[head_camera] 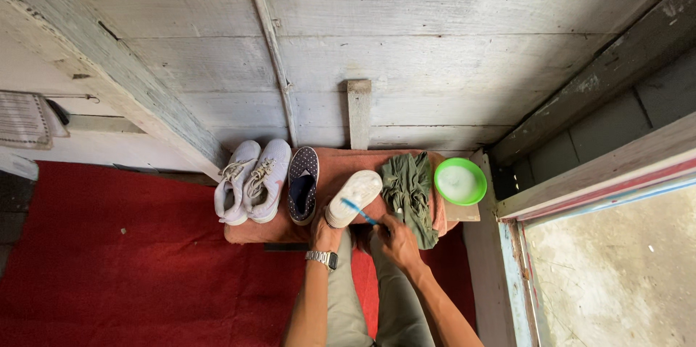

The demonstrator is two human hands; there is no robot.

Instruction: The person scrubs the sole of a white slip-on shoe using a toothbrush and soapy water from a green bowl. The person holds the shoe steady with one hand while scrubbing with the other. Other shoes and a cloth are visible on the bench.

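Note:
My left hand (326, 234), with a metal watch on its wrist, grips the heel end of a slip-on shoe (354, 196) turned sole up, its pale sole facing me. My right hand (397, 240) holds a blue toothbrush (359, 211) with its head against that sole. Both rest over a low bench (333, 166) covered with a reddish cloth. The matching dark dotted slip-on shoe (303, 183) lies upright just left of the held one.
A pair of pale lace-up sneakers (251, 179) sits at the bench's left end. A crumpled green cloth (409, 191) lies right of the shoe, beside a green bowl (460, 181) of whitish liquid. Red carpet (109, 260) covers the floor; wooden plank walls stand behind.

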